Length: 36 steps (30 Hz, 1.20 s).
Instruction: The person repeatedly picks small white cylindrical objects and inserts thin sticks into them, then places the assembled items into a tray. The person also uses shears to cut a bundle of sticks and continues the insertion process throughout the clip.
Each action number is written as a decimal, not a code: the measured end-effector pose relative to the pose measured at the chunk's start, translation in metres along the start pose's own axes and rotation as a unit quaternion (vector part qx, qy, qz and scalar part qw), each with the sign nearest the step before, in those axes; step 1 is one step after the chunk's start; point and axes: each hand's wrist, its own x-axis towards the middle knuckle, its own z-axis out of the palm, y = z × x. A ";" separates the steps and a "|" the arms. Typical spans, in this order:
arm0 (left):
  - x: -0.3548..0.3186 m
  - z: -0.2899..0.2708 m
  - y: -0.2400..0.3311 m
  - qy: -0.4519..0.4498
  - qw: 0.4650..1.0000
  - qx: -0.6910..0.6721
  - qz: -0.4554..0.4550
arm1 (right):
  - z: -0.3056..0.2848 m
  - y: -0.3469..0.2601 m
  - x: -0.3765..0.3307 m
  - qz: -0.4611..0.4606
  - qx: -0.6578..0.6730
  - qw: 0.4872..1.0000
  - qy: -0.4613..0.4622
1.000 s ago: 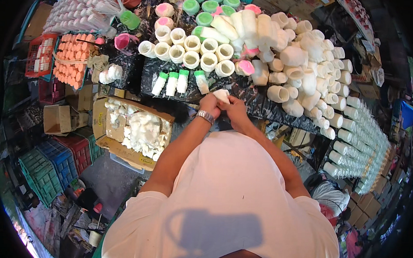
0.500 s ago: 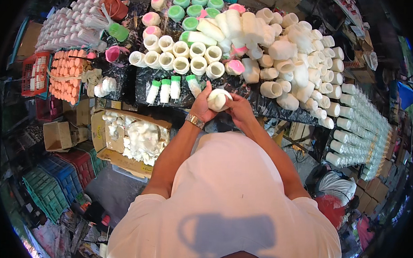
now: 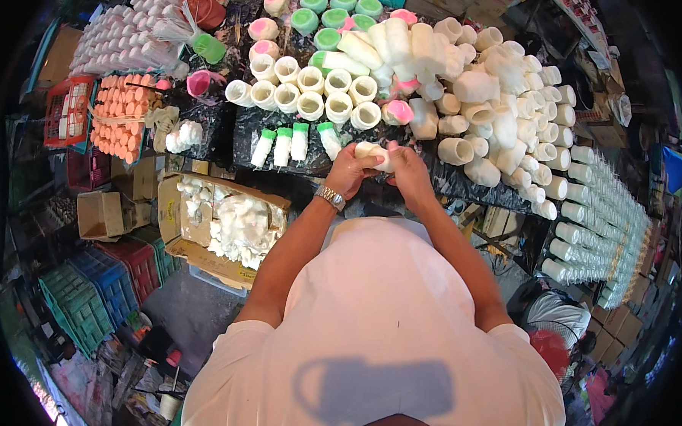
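Observation:
At the table's near edge, both my hands hold a cream-white, waxy-looking rounded piece (image 3: pixel 375 153). My left hand (image 3: pixel 346 174) wraps its left side, thumb lying across it. My right hand (image 3: pixel 412 176) grips the right end, fingers bent round it. The underside is hidden by my fingers. Just beyond my left hand lie several short white cylinders with green ends (image 3: pixel 299 143). Behind them stand rows of hollow cream cups (image 3: pixel 311 79), mouths up. To the right, many cream cups and cylinders (image 3: pixel 478 112) are heaped together.
A cardboard box (image 3: pixel 202 262) with white scraps stands below the table's left part. Green-topped jars (image 3: pixel 314 0) and pink-topped ones (image 3: pixel 264 29) sit farther back. Orange cylinders (image 3: pixel 121 112) are packed at left. White cylinders with long strands (image 3: pixel 577 212) line the right side. Plastic crates (image 3: pixel 74 304) stand lower left.
The cream-white piece has been turned from a round face upward to lying sideways, and my fingers have closed farther over it. The whole view has shifted slightly.

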 end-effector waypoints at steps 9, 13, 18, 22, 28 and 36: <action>0.010 -0.047 -0.030 0.091 0.933 0.313 0.154 | 0.009 0.039 -0.003 -0.334 -0.236 0.911 0.059; 0.000 -0.058 -0.032 0.049 0.951 0.261 0.157 | -0.015 0.027 -0.016 -0.315 -0.256 0.914 -0.012; -0.017 -0.016 0.011 -0.297 0.944 -0.083 -0.120 | -0.036 0.006 -0.011 -0.158 -0.066 0.972 -0.159; -0.023 -0.026 0.005 -0.192 0.980 0.034 -0.051 | -0.054 0.021 0.012 -0.100 -0.034 0.987 -0.118; -0.033 -0.015 -0.002 -0.166 0.982 0.013 -0.092 | -0.061 0.034 0.005 -0.061 0.001 0.970 -0.235; -0.017 -0.013 -0.004 0.014 0.764 0.606 0.222 | -0.077 0.064 0.012 0.026 0.028 0.984 -0.174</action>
